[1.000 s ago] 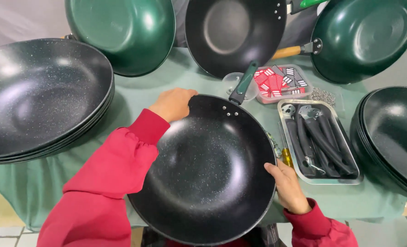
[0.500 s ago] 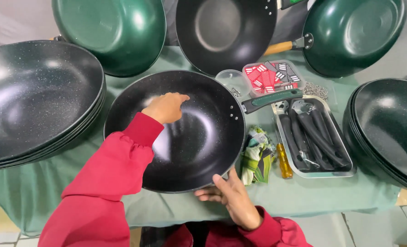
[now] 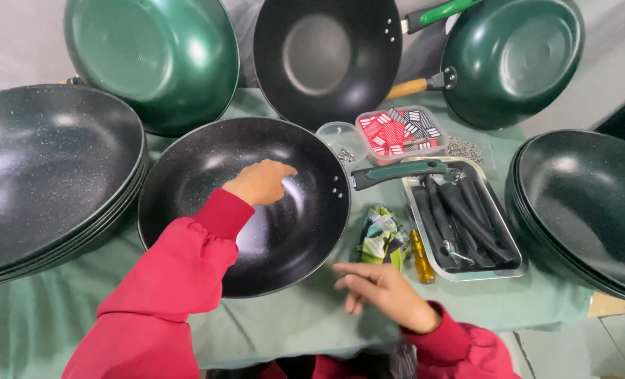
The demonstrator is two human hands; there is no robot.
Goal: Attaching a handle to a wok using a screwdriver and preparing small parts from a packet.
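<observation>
A black speckled wok [image 3: 207, 168] with a green handle [image 3: 403, 171] lies flat on the green tablecloth [image 3: 60, 309] in front of me. My left hand [image 3: 260, 181] is inside the wok, fingers loosely curled, touching its inner surface. Below the wok's near rim hovers my right hand [image 3: 379, 291], fingers spread toward the left and holding nothing. Right beside it lie a crumpled green cloth [image 3: 379, 238] and a yellow-handled screwdriver [image 3: 422, 256].
A stack of black woks [image 3: 45, 175] sits at the left, another stack [image 3: 593, 203] at the right. Green and black woks [image 3: 326, 56] lean at the back. A metal tray of black handles [image 3: 467, 217], a box of red tags [image 3: 400, 130] and a small clear dish [image 3: 340, 137] stand behind.
The wok went from tilted up in both hands to lying flat on the table. My right hand let go of its rim and dropped to the near edge.
</observation>
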